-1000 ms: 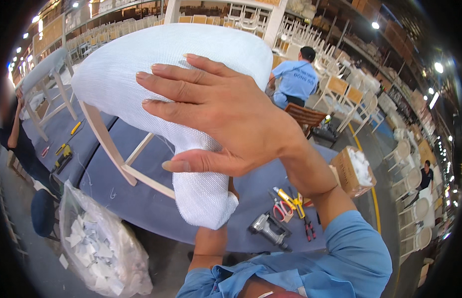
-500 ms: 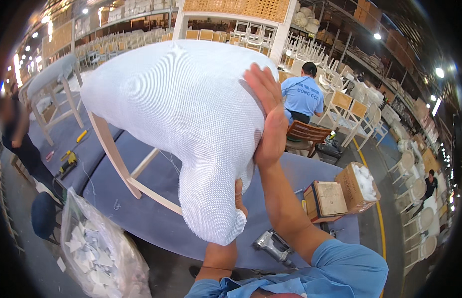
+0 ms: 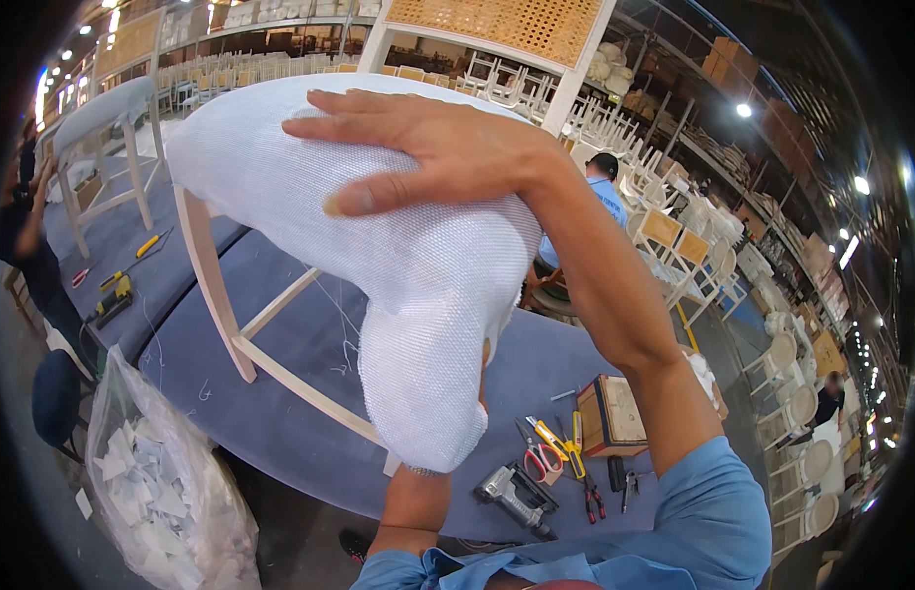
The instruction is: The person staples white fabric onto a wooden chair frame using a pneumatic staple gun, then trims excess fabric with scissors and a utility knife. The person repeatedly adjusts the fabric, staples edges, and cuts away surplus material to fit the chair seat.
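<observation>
A pale wooden chair [image 3: 213,285] with a woven cane back [image 3: 497,25] stands on a blue-covered table [image 3: 310,344]. White mesh wrap [image 3: 280,167] covers its seat and hangs down in a bulge at the front. My right hand [image 3: 448,147] lies flat on top of the wrapped seat, fingers stretched leftward. My left hand [image 3: 484,362] reaches up from below into the hanging end of the wrap and holds it; only a sliver shows, with the wrist bare under the wrap.
A staple gun [image 3: 512,497], yellow-handled pliers [image 3: 551,442] and a small wooden box [image 3: 615,413] lie on the table's right. A clear bag of white scraps [image 3: 162,492] stands lower left. Another chair [image 3: 103,118] stands far left. A person in blue [image 3: 600,182] works behind.
My right hand has turned from edge-on at the seat's right side to lying flat across its top. The chair now sits nearer and higher in view.
</observation>
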A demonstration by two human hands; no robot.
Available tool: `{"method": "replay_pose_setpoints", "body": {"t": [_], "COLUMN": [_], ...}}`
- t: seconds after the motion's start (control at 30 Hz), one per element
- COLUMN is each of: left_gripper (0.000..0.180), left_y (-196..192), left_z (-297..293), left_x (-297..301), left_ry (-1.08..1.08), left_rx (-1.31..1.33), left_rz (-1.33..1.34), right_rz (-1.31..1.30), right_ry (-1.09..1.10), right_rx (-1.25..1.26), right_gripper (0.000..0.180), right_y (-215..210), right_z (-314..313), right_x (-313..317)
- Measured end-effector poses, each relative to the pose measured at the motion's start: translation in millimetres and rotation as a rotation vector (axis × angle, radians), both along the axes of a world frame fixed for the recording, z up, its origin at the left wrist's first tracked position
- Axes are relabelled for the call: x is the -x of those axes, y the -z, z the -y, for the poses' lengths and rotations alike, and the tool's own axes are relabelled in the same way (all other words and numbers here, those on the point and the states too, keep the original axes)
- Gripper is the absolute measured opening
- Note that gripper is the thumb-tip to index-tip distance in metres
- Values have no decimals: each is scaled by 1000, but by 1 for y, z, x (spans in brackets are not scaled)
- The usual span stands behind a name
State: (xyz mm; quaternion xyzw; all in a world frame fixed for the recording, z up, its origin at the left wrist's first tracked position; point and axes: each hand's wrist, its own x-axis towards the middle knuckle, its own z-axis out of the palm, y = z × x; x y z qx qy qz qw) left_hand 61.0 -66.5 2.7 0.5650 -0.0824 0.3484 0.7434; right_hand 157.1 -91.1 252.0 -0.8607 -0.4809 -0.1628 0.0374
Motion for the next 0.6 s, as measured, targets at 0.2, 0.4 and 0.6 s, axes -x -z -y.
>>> {"method": "replay_pose_setpoints", "body": {"t": [0.2,0.4,0.6], "left_gripper": [46,43,40], "left_y": [9,12,6], "left_z": [-3,-8,-10], "left_x": [2,-4,0], "left_ry": [-42,-114,-132], "left_rx": [22,2,-4], "left_rz": [13,52,112], "right_rz": [315,272,271], "right_ry": [-183,-309,-195], "right_rx": [52,-162,-212], "right_gripper": [78,63,50], "right_y": [22,37,47], "right_z": [12,32,30], "right_x": [23,31,49]}}
